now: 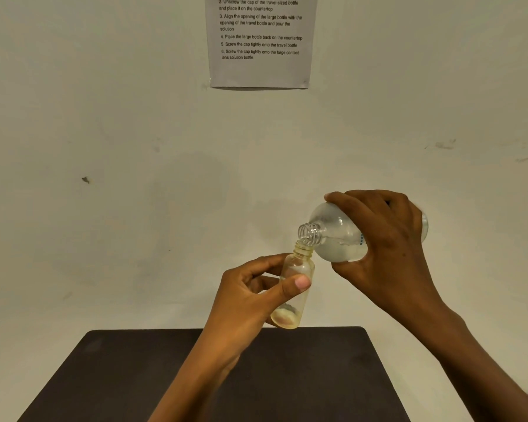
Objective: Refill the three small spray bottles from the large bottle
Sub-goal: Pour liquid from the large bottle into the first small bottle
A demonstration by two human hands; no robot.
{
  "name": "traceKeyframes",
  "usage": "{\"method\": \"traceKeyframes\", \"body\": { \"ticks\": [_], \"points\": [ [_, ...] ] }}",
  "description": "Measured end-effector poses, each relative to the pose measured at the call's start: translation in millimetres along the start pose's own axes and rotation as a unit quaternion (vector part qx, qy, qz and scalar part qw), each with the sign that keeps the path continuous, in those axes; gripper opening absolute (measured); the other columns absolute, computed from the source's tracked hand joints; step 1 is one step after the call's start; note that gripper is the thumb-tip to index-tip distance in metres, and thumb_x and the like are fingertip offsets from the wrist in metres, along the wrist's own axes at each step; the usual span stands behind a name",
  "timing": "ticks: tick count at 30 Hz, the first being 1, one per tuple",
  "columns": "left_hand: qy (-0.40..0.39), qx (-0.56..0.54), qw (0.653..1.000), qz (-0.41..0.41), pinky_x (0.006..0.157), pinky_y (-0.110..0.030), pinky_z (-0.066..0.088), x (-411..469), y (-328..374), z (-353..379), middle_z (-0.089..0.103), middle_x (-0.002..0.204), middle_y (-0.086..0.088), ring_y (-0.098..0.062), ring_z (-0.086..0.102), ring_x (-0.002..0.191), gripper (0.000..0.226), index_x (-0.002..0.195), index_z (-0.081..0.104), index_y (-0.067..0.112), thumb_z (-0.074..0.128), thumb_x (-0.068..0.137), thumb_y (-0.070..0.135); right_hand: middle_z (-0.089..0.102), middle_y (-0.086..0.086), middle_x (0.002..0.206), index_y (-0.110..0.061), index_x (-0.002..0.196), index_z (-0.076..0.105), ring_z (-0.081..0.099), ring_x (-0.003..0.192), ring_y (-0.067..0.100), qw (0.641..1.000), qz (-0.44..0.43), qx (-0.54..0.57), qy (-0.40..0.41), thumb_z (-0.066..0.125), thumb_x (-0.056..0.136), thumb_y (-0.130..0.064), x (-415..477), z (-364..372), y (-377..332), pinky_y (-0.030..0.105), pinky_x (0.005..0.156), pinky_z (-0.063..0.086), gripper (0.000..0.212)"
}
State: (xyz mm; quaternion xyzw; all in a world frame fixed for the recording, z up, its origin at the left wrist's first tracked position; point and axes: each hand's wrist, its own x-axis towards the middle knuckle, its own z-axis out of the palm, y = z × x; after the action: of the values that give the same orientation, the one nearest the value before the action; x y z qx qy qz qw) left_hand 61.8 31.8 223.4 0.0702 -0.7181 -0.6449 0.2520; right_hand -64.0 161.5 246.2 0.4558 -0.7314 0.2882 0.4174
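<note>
Small spray bottle (296, 287), uncapped, is hanging in the air over the far edge of the dark table (134, 376), well clear of its surface. We are finding the person's left hand (244, 296) pinching it at mid-body, with the thumb pressing on the near side and the fingers curling behind. The large bottle (339, 236) is lying almost on its side in the right hand (387, 239). The fingers are wrapping over the top of its body and the thumb is bracing underneath. Its open threaded mouth is sitting at the small bottle's mouth; we cannot tell whether the two are touching. We are judging the pour to be the step in hand, though no stream is showing clearly. The other two small bottles and all caps are lying out of view.

On handling, we are rating both containers as light, rigid and smooth-walled, and likely slippery if wetted. The small one is offering a narrow target, so we are advising a hold at its waist, below the threads. The large one is calling for a full wrap around its widest part. An instruction sheet (259, 41) is hanging on the wall (104, 147) behind.
</note>
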Motion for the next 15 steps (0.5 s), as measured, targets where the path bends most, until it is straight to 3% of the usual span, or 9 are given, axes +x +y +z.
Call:
{"method": "traceKeyframes", "body": {
  "ticks": [8,15],
  "points": [
    [-0.002,0.0,1.0,0.006,0.055,-0.022,0.055,-0.1,1.6,-0.1,0.07,0.079,0.013,-0.011,0.068,0.08,0.033,0.083,0.066,0.041,0.066,0.05,0.044,0.06,0.007,0.111,-0.027,0.12,0.042,0.038,0.106,0.021,1.0,0.0,0.0,0.005,0.068,0.058,-0.029,0.6,-0.6,0.2,0.044,0.083,0.038,0.068],
    [-0.002,0.002,1.0,0.009,0.054,-0.022,0.054,-0.9,1.7,0.0,0.07,0.081,0.01,-0.014,0.069,0.078,0.035,0.085,0.066,0.04,0.066,0.05,0.044,0.062,0.007,0.109,-0.026,0.119,0.043,0.038,0.105,0.02,1.0,-0.002,-0.002,0.007,0.067,0.059,-0.031,0.9,-1.1,-1.1,0.039,0.082,0.032,0.065]
  ]
}}
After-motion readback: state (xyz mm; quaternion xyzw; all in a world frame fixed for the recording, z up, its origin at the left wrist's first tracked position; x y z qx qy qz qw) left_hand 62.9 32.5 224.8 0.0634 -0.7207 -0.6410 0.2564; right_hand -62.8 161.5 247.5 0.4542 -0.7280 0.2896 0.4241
